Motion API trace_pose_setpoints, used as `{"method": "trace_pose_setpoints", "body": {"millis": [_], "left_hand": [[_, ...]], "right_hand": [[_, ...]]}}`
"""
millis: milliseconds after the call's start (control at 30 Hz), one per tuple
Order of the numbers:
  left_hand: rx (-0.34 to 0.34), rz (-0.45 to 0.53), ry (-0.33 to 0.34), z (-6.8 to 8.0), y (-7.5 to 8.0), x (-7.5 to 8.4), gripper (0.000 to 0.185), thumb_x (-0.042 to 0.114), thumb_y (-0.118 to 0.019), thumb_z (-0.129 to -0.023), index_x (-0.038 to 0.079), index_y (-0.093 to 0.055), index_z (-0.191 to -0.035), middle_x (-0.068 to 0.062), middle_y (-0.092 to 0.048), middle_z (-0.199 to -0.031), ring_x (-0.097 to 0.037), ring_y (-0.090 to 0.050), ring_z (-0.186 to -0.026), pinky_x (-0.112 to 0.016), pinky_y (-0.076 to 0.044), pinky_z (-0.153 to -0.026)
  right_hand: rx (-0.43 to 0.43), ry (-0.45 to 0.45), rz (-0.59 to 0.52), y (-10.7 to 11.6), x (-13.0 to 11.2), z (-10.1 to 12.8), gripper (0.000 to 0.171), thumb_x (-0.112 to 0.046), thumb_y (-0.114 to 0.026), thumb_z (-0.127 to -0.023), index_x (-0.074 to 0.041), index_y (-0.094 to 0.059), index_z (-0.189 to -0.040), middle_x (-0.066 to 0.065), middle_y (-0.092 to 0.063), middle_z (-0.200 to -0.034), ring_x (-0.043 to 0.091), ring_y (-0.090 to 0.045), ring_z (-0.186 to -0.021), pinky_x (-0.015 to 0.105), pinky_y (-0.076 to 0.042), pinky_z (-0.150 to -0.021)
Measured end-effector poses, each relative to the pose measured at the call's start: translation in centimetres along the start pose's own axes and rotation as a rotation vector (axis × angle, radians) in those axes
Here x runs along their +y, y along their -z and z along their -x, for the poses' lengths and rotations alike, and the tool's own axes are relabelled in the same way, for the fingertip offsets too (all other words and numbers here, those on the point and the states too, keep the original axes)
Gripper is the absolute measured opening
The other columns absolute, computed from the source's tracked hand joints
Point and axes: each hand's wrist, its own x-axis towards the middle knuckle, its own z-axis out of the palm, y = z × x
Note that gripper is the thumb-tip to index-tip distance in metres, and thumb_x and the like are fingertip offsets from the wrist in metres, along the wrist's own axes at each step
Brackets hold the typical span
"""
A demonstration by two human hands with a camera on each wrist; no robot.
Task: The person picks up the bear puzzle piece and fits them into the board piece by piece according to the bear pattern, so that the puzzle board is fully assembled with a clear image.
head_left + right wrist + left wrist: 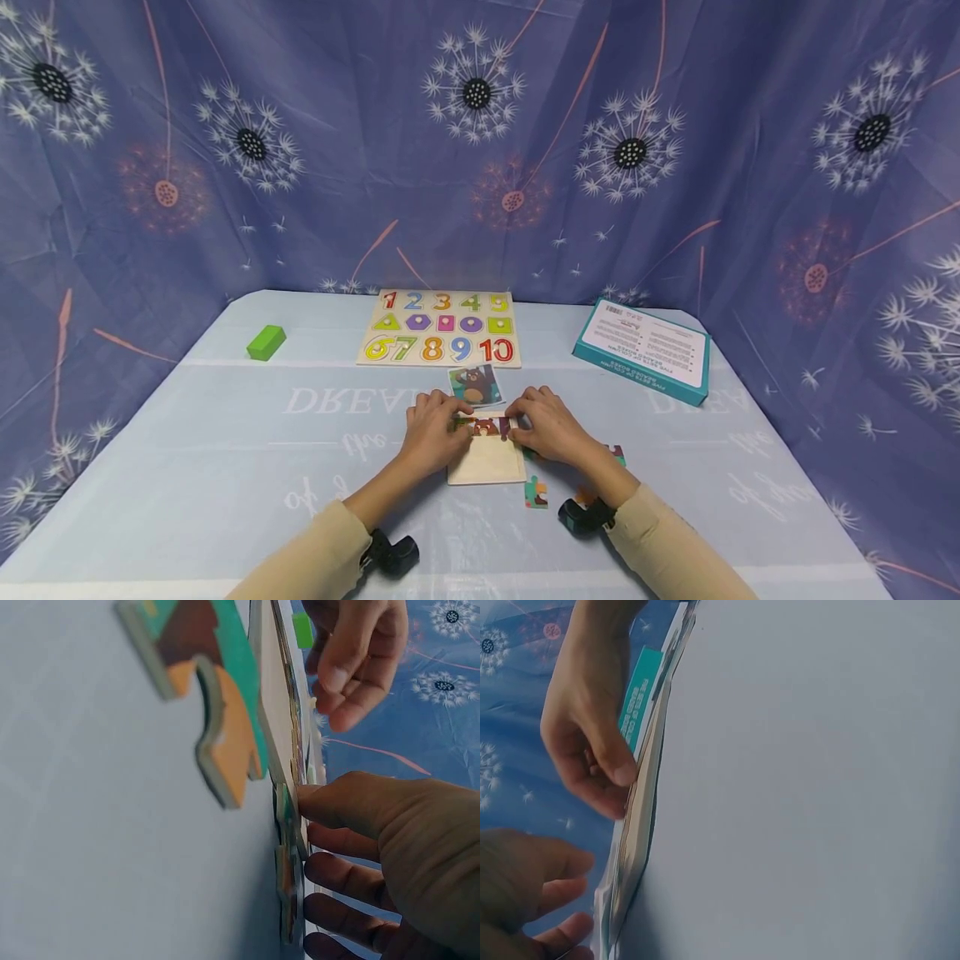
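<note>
A small wooden puzzle tray (486, 467) lies on the table in front of me, with a row of coloured pieces (486, 427) along its far edge. My left hand (435, 433) rests its fingertips on the left end of that row. My right hand (546, 427) is at the row's right end. In the right wrist view its thumb (330, 802) and curled fingers pinch a teal and orange puzzle piece (285, 825) at the tray's (271, 720) edge. The left wrist view shows both hands, the left hand (525, 892) and the right hand (589, 727), beside the tray (639, 825).
A bear picture card (475, 385) lies just beyond the tray, and a number board (442, 327) behind it. A green block (266, 342) sits far left, a teal box (643, 350) far right. Loose pieces (536, 492) lie near my right wrist, one close up (214, 705).
</note>
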Motion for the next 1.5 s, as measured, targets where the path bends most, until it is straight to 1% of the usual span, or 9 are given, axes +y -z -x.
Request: {"method": "trace_pose_setpoints", "body": {"millis": [100,233,433,667,733,967,1200,1367,1500], "left_hand": [[-0.029,0.006,0.018,0.3,0.6,-0.5,0.025,0.018,-0.068,-0.074,0.015,-0.068,-0.099,-0.005,-0.054,-0.094,-0.020,-0.039,-0.091,-0.039,-0.027,-0.079],[-0.064,0.018,0.025,0.8,1.3,-1.2,0.027,0.019,-0.071,-0.074,0.015,-0.068,-0.101,-0.005,-0.055,-0.096,-0.019,-0.040,-0.092,-0.039,-0.029,-0.080],[-0.106,0.039,0.036,1.5,2.1,-2.2,0.030,0.017,-0.072,-0.074,0.014,-0.068,-0.103,-0.006,-0.056,-0.099,-0.019,-0.042,-0.095,-0.041,-0.032,-0.086],[-0.172,0.041,0.000,2.1,2.5,-2.8,0.034,0.020,-0.075,-0.074,0.015,-0.067,-0.106,-0.004,-0.054,-0.102,-0.020,-0.042,-0.100,-0.043,-0.031,-0.090],[-0.176,0.038,-0.011,2.2,2.5,-2.9,0.034,0.021,-0.075,-0.074,0.015,-0.066,-0.107,-0.004,-0.053,-0.103,-0.021,-0.042,-0.101,-0.044,-0.030,-0.091],[-0.157,0.027,-0.028,2.4,2.3,-2.9,0.034,0.021,-0.076,-0.073,0.016,-0.066,-0.105,-0.003,-0.051,-0.104,-0.021,-0.041,-0.101,-0.043,-0.030,-0.089],[-0.154,0.009,-0.024,2.4,2.2,-3.0,0.034,0.022,-0.076,-0.072,0.016,-0.066,-0.105,-0.003,-0.050,-0.104,-0.020,-0.040,-0.099,-0.042,-0.030,-0.088],[-0.157,0.000,-0.018,2.4,2.1,-3.1,0.035,0.023,-0.076,-0.072,0.016,-0.066,-0.104,-0.002,-0.050,-0.104,-0.020,-0.040,-0.100,-0.043,-0.030,-0.089],[-0.155,-0.002,-0.019,2.3,2.1,-3.1,0.034,0.023,-0.075,-0.072,0.016,-0.066,-0.104,-0.002,-0.050,-0.105,-0.021,-0.040,-0.101,-0.043,-0.030,-0.089]], "right_hand": [[0.003,-0.007,-0.004,0.0,-0.1,0.0,0.026,-0.027,-0.075,-0.076,-0.015,-0.071,-0.099,-0.002,-0.059,-0.094,0.015,-0.045,-0.088,0.036,-0.038,-0.083],[0.004,-0.020,-0.010,0.0,-0.1,0.0,0.026,-0.025,-0.075,-0.076,-0.015,-0.071,-0.099,-0.003,-0.059,-0.094,0.014,-0.044,-0.088,0.036,-0.037,-0.084],[0.006,-0.022,-0.013,0.0,-0.1,0.0,0.025,-0.023,-0.074,-0.076,-0.015,-0.071,-0.099,-0.003,-0.059,-0.094,0.014,-0.044,-0.088,0.035,-0.037,-0.084],[0.011,-0.018,-0.020,0.0,-0.1,0.1,0.025,-0.024,-0.075,-0.076,-0.015,-0.071,-0.098,-0.002,-0.059,-0.093,0.014,-0.044,-0.088,0.035,-0.037,-0.082],[0.009,-0.018,-0.021,-0.1,-0.1,0.1,0.025,-0.024,-0.075,-0.076,-0.014,-0.071,-0.099,-0.002,-0.059,-0.094,0.014,-0.044,-0.087,0.035,-0.037,-0.082],[-0.002,-0.032,-0.019,0.0,-0.2,0.0,0.026,-0.024,-0.074,-0.076,-0.015,-0.071,-0.100,-0.003,-0.059,-0.094,0.014,-0.043,-0.088,0.035,-0.037,-0.083],[-0.006,-0.031,-0.018,-0.1,-0.1,0.0,0.026,-0.024,-0.073,-0.076,-0.014,-0.071,-0.100,-0.003,-0.059,-0.093,0.014,-0.043,-0.088,0.036,-0.037,-0.084],[-0.007,-0.036,-0.025,0.1,0.0,0.1,0.026,-0.026,-0.074,-0.076,-0.015,-0.071,-0.100,-0.003,-0.059,-0.095,0.014,-0.044,-0.089,0.035,-0.038,-0.083],[-0.002,-0.046,-0.059,0.7,0.3,0.4,0.028,-0.029,-0.073,-0.078,-0.016,-0.070,-0.103,-0.002,-0.060,-0.098,0.014,-0.045,-0.091,0.035,-0.040,-0.084]]}}
